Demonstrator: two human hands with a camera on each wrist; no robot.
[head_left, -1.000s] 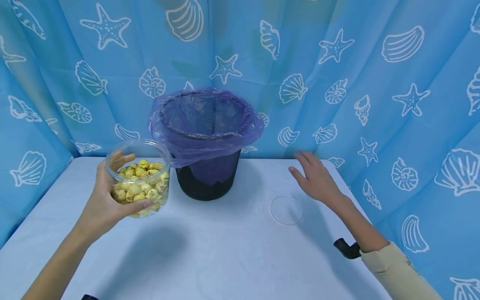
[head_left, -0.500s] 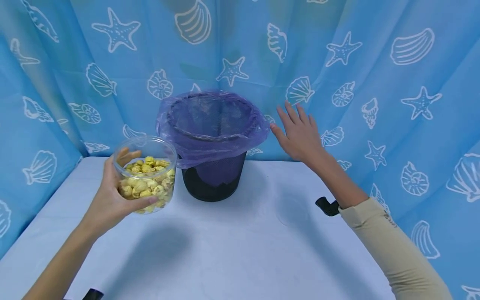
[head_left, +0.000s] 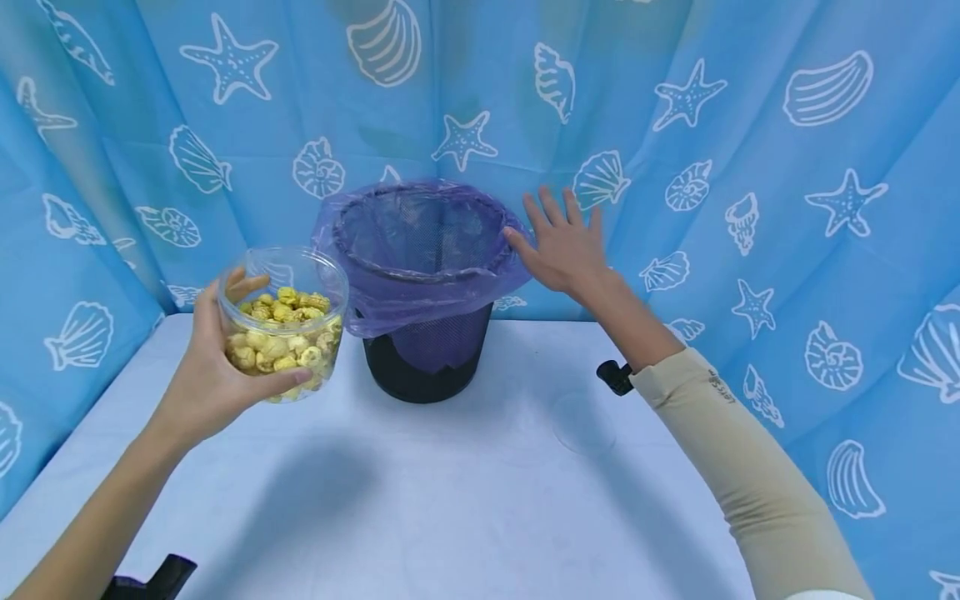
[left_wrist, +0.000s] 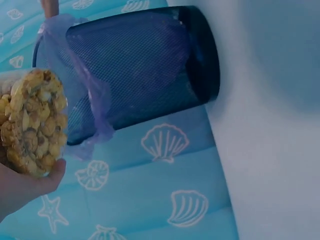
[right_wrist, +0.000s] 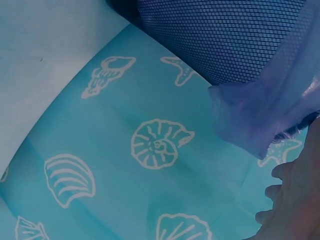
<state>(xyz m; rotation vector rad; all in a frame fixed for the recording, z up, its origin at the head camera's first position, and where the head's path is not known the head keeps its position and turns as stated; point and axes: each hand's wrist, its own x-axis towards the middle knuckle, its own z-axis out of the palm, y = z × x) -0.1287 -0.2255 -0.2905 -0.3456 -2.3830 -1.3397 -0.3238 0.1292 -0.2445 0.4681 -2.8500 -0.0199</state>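
Observation:
A clear round plastic tub (head_left: 288, 387) of yellow popcorn (head_left: 285, 340) is gripped by my left hand (head_left: 206, 362), thumb on the near side and fingers behind. It is held upright above the table, its top uncovered. Just right of it stands a black mesh trash can (head_left: 427, 375), lined with a purple plastic bag (head_left: 420, 304) folded over its rim. My right hand (head_left: 566, 250) is spread at the can's right rim, holding nothing; the thumb is at the bag's edge, and I cannot tell if it touches. The left wrist view shows popcorn through the tub's base (left_wrist: 40, 122).
A faint clear round lid (head_left: 583, 423) lies on the white-covered table (head_left: 465, 508), right of the trash can. Directly behind the can hangs a blue curtain (head_left: 510, 108) with white shells and starfish.
My right hand has moved up and left, from above the lid to the trash can's rim. The left hand has raised the popcorn tub slightly.

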